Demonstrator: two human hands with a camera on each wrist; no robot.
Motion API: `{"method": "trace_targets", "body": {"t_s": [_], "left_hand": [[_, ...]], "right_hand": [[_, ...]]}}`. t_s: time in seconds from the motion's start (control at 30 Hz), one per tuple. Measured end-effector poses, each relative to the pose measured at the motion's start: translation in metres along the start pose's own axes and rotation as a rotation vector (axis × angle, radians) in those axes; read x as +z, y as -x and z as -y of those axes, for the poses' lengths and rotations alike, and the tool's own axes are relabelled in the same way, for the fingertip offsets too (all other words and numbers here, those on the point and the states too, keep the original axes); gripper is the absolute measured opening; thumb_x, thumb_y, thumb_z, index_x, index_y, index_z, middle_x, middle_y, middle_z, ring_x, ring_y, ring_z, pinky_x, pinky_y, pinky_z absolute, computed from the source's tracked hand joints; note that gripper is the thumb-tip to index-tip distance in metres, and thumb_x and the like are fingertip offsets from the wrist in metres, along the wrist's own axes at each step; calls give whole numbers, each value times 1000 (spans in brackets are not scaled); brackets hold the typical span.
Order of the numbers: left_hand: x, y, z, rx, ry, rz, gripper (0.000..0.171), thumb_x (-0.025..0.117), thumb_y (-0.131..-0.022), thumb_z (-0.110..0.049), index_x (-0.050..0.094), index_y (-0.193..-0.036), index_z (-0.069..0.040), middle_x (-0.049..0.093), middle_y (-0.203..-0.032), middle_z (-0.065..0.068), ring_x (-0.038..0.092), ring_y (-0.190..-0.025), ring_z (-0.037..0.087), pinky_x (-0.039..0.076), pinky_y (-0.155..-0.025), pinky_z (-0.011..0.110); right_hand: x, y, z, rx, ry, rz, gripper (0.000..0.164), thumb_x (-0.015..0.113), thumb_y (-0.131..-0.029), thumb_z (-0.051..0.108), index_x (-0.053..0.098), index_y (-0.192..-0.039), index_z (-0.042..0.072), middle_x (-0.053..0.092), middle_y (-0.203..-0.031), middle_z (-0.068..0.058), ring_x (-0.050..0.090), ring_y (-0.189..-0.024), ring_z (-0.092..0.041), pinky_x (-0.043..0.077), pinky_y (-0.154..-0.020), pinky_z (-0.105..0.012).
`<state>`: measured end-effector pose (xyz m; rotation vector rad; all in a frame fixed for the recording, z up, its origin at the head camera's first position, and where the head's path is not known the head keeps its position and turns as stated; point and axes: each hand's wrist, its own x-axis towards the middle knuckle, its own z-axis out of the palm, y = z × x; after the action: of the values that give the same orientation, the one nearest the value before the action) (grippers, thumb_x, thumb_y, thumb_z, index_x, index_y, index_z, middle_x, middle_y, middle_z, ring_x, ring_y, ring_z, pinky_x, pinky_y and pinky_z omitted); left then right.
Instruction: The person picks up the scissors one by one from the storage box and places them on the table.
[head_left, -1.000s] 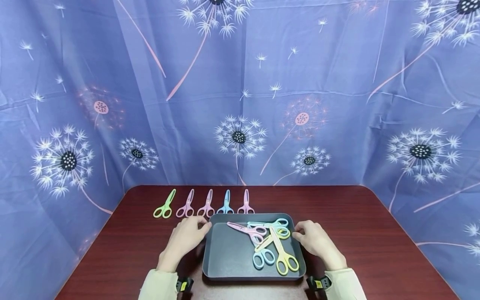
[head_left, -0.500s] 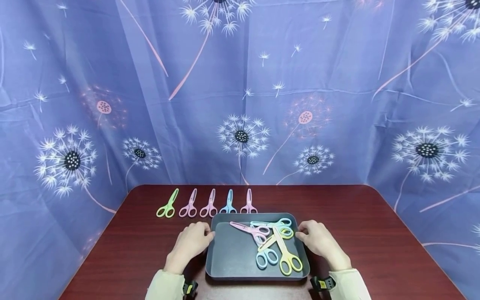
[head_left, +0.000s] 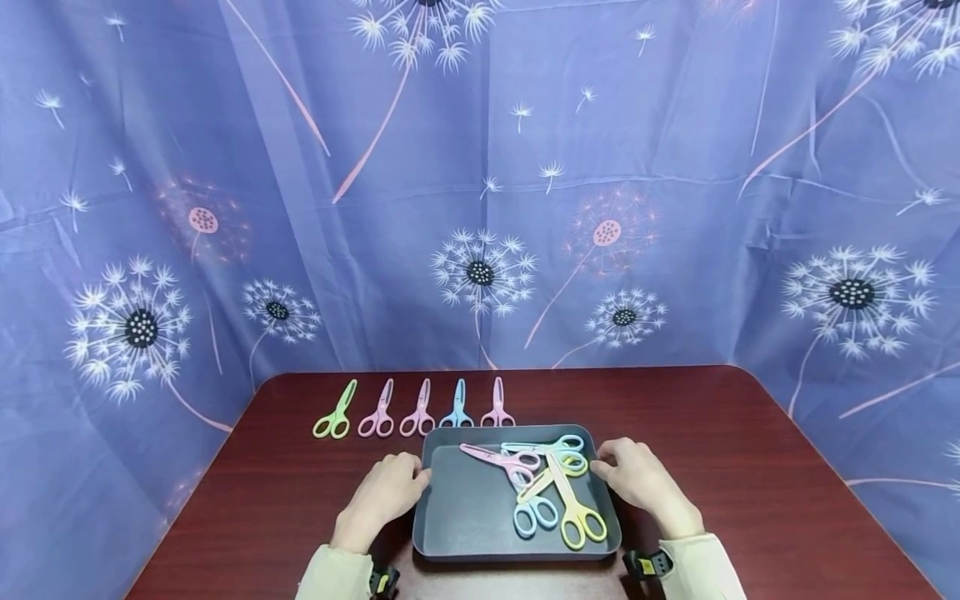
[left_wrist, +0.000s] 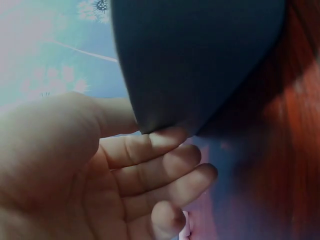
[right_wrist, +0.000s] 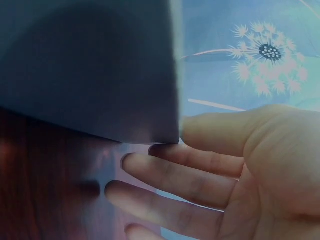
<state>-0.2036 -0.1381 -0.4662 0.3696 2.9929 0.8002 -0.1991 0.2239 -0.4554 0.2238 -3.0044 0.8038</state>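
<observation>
A dark grey tray (head_left: 457, 542) stands between the two hands at the front middle of the table. In it, several scissors lie heaped toward the right: a pink pair (head_left: 492, 457), blue pairs and yellow pairs (head_left: 573, 500). The left hand (head_left: 385, 492) holds the tray's left rim near the far corner; its thumb passes behind the tray wall (left_wrist: 190, 60) in the left wrist view, index finger against the corner. At the opposite far corner, the right hand (head_left: 636, 475) has thumb and index finger at the rim. Its other fingers (right_wrist: 175, 175) spread outside the wall (right_wrist: 100, 75).
Behind the tray runs a row of scissors: a green pair (head_left: 335, 412) at the left, then pink pairs (head_left: 378, 410) and a blue pair (head_left: 459, 404). They lie on a dark red wooden table (head_left: 675, 400). A blue dandelion-print curtain (head_left: 375, 275) hangs around it.
The left hand has slid slightly toward the person along the tray's side. The view has shifted a little; the tray, scissors and right hand keep nearly the same places.
</observation>
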Motion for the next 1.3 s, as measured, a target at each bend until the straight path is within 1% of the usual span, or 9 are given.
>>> {"method": "trace_targets", "body": {"t_s": [0.13, 0.23, 0.43, 0.67, 0.83, 0.9, 1.03, 1.17, 1.3], "left_hand": [[-3, 2, -1, -10, 15, 6, 35, 61, -93, -18, 52, -60, -15, 40, -52, -4, 39, -46, 13, 32, -48, 30], [-6, 3, -1, -29, 26, 4, 37, 60, -94, -17, 53, -57, -15, 39, -50, -4, 38, -46, 14, 32, -48, 30], [-11, 6, 1, -49, 29, -13, 43, 59, -93, -14, 47, -52, -16, 35, -46, -6, 36, -43, 13, 31, -46, 29], [-13, 6, 1, -86, 59, -31, 41, 60, -90, -12, 50, -50, -14, 42, -38, -6, 47, -33, 12, 40, -43, 30], [-13, 5, 3, -64, 27, -49, 45, 62, -89, -12, 43, -49, -16, 33, -42, -8, 38, -39, 12, 31, -43, 28], [-13, 5, 3, -53, 19, -46, 45, 63, -89, -11, 42, -50, -16, 31, -44, -7, 36, -41, 12, 29, -44, 28], [-12, 4, 1, -32, 13, -21, 42, 63, -90, -10, 47, -52, -15, 34, -47, -6, 38, -44, 13, 31, -46, 28], [-10, 2, -2, -9, 5, -17, 37, 62, -90, -10, 52, -54, -14, 37, -48, -5, 41, -46, 14, 34, -48, 30], [-8, 1, -3, -3, 11, -4, 37, 62, -90, -10, 52, -54, -13, 38, -48, -5, 41, -45, 14, 34, -47, 30]], "right_hand": [[0, -1, 2, -8, 3, -3, 6, 70, -86, 14, 69, -81, 11, 62, -74, 3, 53, -65, -14, 45, -64, -37], [2, -2, 4, -7, -1, -1, 7, 69, -87, 16, 69, -83, 11, 63, -75, 3, 54, -66, -14, 45, -65, -37], [3, -6, 7, 5, -10, 17, 10, 68, -89, 18, 70, -88, 9, 65, -79, 2, 56, -68, -14, 47, -67, -38], [2, -6, 8, 11, -19, 7, 10, 67, -90, 19, 70, -90, 9, 66, -81, 1, 58, -72, -15, 47, -70, -39], [1, -5, 9, 13, -19, -3, 10, 67, -90, 19, 70, -91, 9, 66, -82, 0, 58, -73, -15, 47, -70, -40], [1, -6, 10, 10, -29, -5, 11, 66, -91, 18, 70, -92, 8, 66, -83, 0, 58, -73, -15, 48, -69, -40], [-2, -5, 11, 4, -48, -33, 12, 66, -91, 17, 70, -96, 7, 68, -88, -3, 61, -78, -18, 49, -71, -42], [-8, -1, 12, -6, -57, -72, 16, 66, -92, 17, 70, -102, 6, 69, -97, -7, 64, -87, -24, 49, -75, -45], [-13, 4, 14, -45, -57, -98, 18, 66, -92, 18, 70, -105, 6, 69, -99, -6, 64, -90, -26, 48, -76, -46]]}}
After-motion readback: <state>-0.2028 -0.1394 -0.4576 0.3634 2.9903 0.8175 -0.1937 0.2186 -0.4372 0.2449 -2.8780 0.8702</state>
